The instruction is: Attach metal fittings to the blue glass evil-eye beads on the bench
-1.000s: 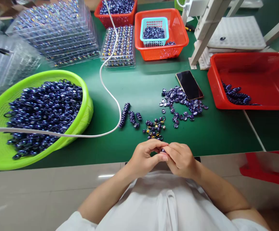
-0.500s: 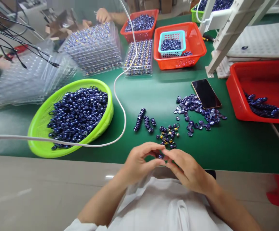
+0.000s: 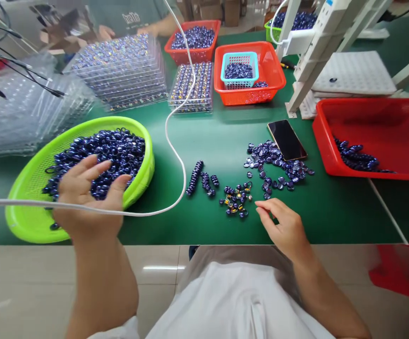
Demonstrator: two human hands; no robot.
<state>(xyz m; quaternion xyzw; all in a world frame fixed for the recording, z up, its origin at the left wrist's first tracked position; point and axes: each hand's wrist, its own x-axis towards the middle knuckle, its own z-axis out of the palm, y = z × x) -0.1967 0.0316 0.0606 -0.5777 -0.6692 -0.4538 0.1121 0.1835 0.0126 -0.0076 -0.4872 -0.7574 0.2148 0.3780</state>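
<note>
My left hand is over the front of a lime-green basket with its fingers spread, holding nothing. The basket is heaped with shiny dark-blue ring-shaped pieces. My right hand rests low over the table with thumb and forefinger tips nearly together; anything between them is too small to make out. Beside those fingertips lies a small group of blue and gold pieces. Short stacked rows of blue rings lie to its left. Loose flat blue caps are scattered beyond my right hand.
A phone touches the caps. Red bins stand at right and behind, one holding a light-blue basket. Stacked clear trays stand back left. A white cable crosses before the basket. A person sits opposite.
My hands were together at the table's front edge around a small blue piece. They have parted: the left moved left over the basket and opened, the right moved slightly right.
</note>
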